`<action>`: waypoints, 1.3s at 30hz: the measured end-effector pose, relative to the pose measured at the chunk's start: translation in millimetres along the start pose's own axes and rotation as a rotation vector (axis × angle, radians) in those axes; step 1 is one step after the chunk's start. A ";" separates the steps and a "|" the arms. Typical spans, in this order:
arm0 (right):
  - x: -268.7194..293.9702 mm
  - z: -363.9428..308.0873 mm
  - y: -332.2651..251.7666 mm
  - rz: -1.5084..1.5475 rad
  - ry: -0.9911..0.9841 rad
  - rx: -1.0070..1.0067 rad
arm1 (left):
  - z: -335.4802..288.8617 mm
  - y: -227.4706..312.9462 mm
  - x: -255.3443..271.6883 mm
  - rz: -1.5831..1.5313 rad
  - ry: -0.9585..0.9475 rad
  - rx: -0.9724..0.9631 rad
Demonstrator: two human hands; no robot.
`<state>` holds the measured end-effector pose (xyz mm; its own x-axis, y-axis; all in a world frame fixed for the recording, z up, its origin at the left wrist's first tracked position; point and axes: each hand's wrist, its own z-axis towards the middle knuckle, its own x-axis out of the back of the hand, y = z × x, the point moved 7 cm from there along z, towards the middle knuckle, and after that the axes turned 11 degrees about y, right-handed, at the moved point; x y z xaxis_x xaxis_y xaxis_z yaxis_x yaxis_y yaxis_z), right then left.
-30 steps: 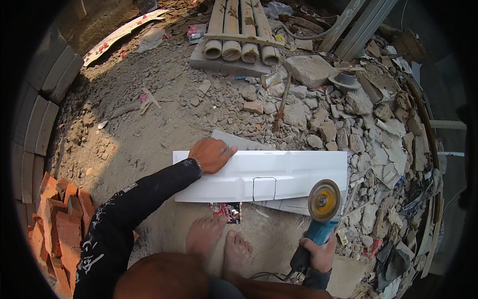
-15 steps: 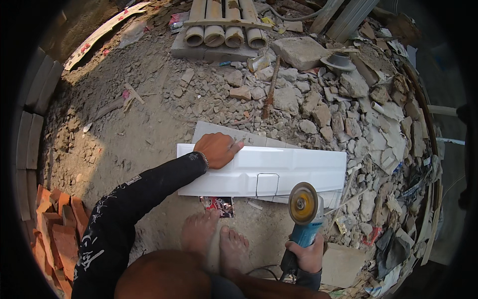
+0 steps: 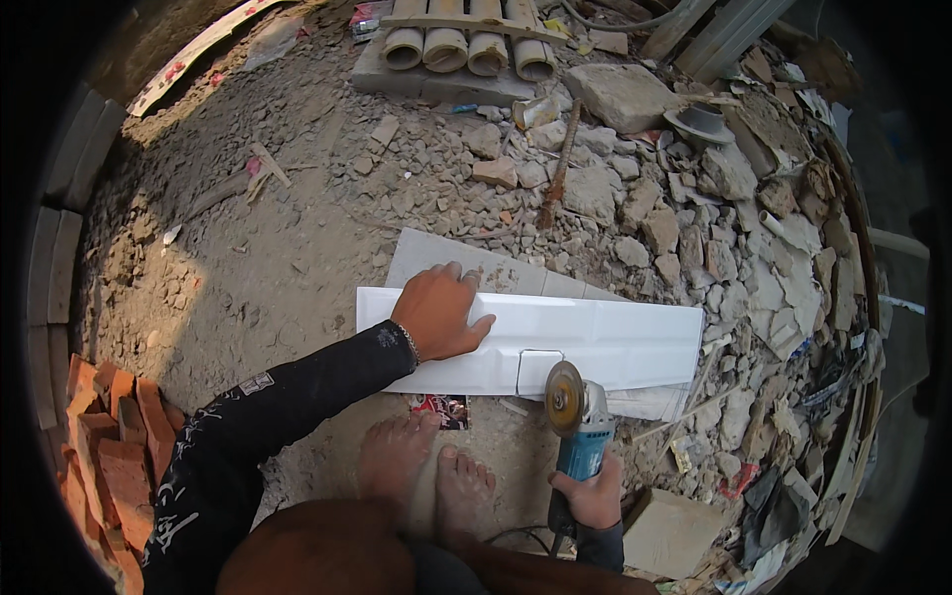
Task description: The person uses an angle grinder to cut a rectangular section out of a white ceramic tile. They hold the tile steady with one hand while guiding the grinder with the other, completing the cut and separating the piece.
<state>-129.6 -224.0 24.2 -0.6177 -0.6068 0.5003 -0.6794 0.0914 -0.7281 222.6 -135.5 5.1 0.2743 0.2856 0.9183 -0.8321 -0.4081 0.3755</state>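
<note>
A long glossy white tile [image 3: 635, 342] with moulded panels lies crosswise in front of me, over greyish boards [image 3: 426, 256]. My left hand [image 3: 441, 312] rests on its left part, thumb apart and fingertips reaching past the far edge. A dark rectangular outline [image 3: 522, 373] is marked at the tile's near edge. My right hand [image 3: 595, 493] is wrapped round a teal angle grinder [image 3: 583, 454]. Its round disc [image 3: 564, 399] stands upright by the near edge, just right of the outline. Whether the disc touches the tile or spins, I cannot tell.
My bare feet [image 3: 464, 491] are close to the tile's near side, by a printed packet [image 3: 441, 411]. Rubble [image 3: 635, 213] and a rusty rod [image 3: 560, 174] lie beyond. Bricks [image 3: 127, 466] are piled left, pipes [image 3: 446, 50] at the back, a flat slab [image 3: 674, 533] right.
The grinder has moved left and slightly away from me, closer to the marked outline. My left hand has turned, its fingers now pointing farther away. The view has shifted slightly.
</note>
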 end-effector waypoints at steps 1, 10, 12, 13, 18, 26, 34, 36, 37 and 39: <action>-0.8 0.2 1.9 0.009 -0.001 -0.007 | -0.6 5.9 2.7 0.090 0.008 -0.084; 2.4 -5.3 3.8 -0.034 0.020 0.022 | -7.8 16.9 1.2 0.079 -0.108 -0.154; 3.5 -6.8 3.9 -0.037 0.020 0.024 | -8.0 21.4 6.9 0.064 -0.032 -0.174; 3.6 -6.8 4.1 -0.042 0.017 0.029 | -8.8 22.8 8.5 0.064 -0.033 -0.168; 4.6 -7.2 11.2 -0.043 0.029 0.028 | -62.0 59.9 6.6 -0.221 -0.161 0.059; -2.8 -1.2 2.7 -0.036 0.016 0.051 | -197.9 181.6 -105.4 -1.171 -1.032 0.315; -6.2 13.7 8.8 -0.023 -0.023 0.032 | -192.1 203.1 -132.3 -1.220 -1.083 0.394; -5.3 16.2 8.9 -0.052 -0.022 0.060 | -187.3 203.1 -122.5 -1.306 -1.015 0.413; -4.3 17.3 7.9 -0.082 -0.026 0.084 | -186.9 203.6 -119.7 -1.327 -0.999 0.417; -3.7 17.9 8.0 -0.082 -0.033 0.090 | -188.3 205.7 -118.7 -1.387 -0.987 0.461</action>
<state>-125.7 -235.1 8.1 -0.5467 -0.6353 0.5454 -0.6881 -0.0302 -0.7250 -71.9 -90.0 -50.3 0.9039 0.0905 -0.4180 0.3889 -0.5807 0.7152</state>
